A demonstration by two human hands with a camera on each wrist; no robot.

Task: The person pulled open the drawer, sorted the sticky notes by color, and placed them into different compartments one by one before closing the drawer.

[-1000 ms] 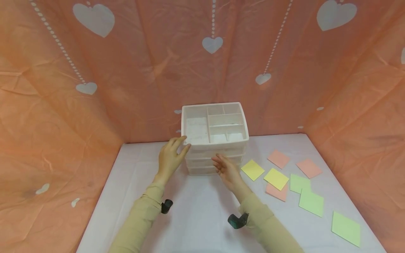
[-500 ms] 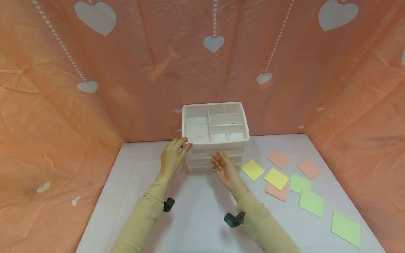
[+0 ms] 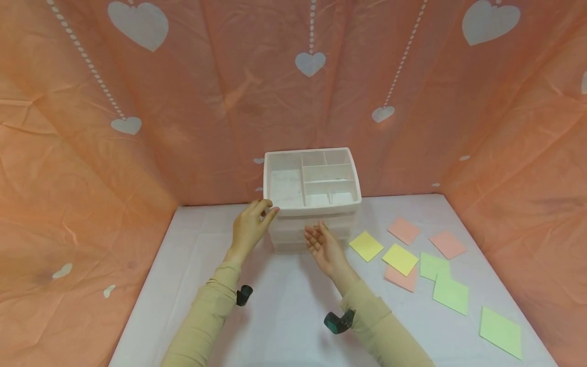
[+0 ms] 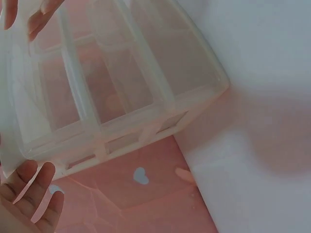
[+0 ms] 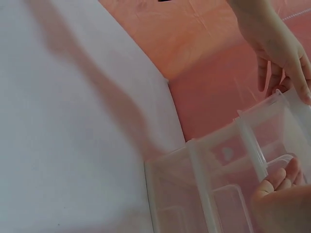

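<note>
A white plastic drawer organizer (image 3: pixel 313 209) with a divided open top tray stands at the back middle of the table. Its clear front drawers look closed. My left hand (image 3: pixel 248 227) grips its front left corner, thumb on the front rim and fingers along the side. In the left wrist view, the left fingertips (image 4: pixel 36 187) lie by the organizer's top edge. My right hand (image 3: pixel 326 251) is before the upper drawers, palm turned up and fingers slightly bent. In the right wrist view, these fingers (image 5: pixel 287 175) are close to a drawer's pull; whether they touch it cannot be told.
Right of the organizer lie yellow sticky notes (image 3: pixel 366 246), pink sticky notes (image 3: pixel 404 231) and green sticky notes (image 3: pixel 451 294), some overlapping. A white cloth covers the table (image 3: pixel 202 265). Orange curtains (image 3: pixel 220 102) with white hearts hang behind and at both sides.
My right hand has shifted slightly left and its fingers have spread a little. My left hand stays at the organizer's corner. The organizer and the notes have not moved.
</note>
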